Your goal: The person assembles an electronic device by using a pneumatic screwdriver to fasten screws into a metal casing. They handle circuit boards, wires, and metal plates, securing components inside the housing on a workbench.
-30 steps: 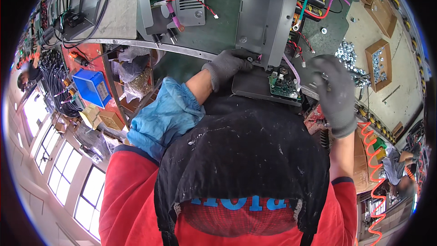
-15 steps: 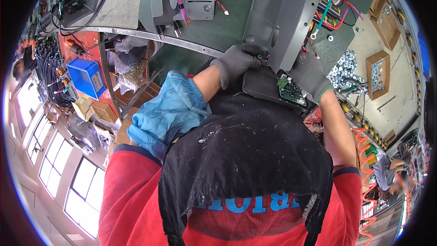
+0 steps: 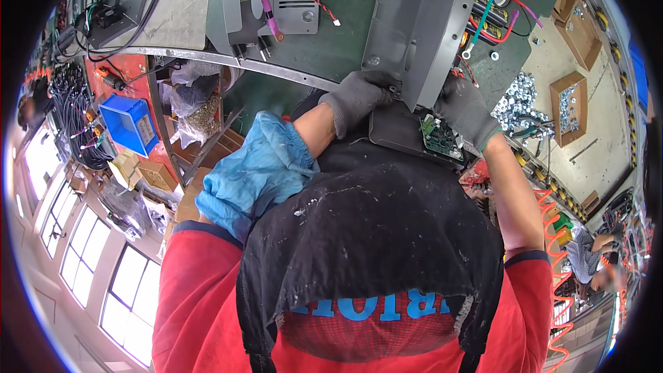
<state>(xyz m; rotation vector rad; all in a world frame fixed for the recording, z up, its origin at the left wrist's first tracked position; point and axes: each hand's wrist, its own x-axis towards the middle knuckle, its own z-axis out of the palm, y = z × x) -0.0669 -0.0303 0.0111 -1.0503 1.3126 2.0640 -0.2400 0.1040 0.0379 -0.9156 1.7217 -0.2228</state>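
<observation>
From the head camera, my grey-gloved left hand (image 3: 358, 95) was curled around the near lower corner of the long grey sheet-metal panel (image 3: 421, 24), fingers closed on its edge. My grey-gloved right hand (image 3: 467, 109) pressed against the panel's other lower corner; I could not tell whether it gripped. The panel stretched away from both hands over the green workbench (image 3: 345, 41). Just below and between them sat a black housing with a green circuit board (image 3: 442, 137). A heap of silver nuts (image 3: 519, 100) lay to the right.

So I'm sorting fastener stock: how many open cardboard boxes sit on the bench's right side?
2: one cardboard box beside the loose nut pile, another box further up near the rim. More may be hidden.
</observation>
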